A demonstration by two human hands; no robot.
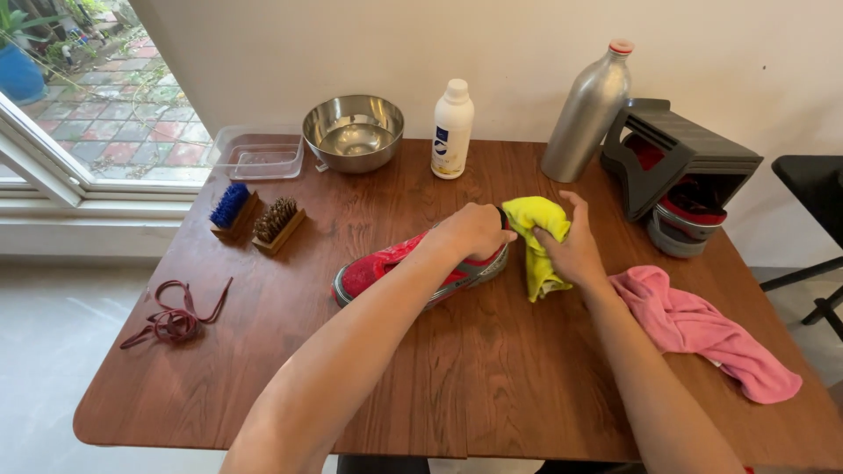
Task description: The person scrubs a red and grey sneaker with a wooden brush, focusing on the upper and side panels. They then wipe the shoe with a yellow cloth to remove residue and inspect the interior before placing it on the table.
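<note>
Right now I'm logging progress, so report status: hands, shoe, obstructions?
Left hand gripping red shoe. Right hand holding yellow cloth at shoe's heel. Pink cloth lies beside, apart.

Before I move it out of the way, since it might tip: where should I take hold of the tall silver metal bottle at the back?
Grip the silver bottle around its wide lower body, coming from its front left. It leans against the grey shoe rack, which blocks the right side, and the narrow neck gives less hold.

Left hand [471,230] covers the heel of the red shoe [386,266]. Second shoe [689,215] mostly hidden inside the grey stand [680,154]. Desk [492,369] front edge and both forearms cut off at bottom.
</note>
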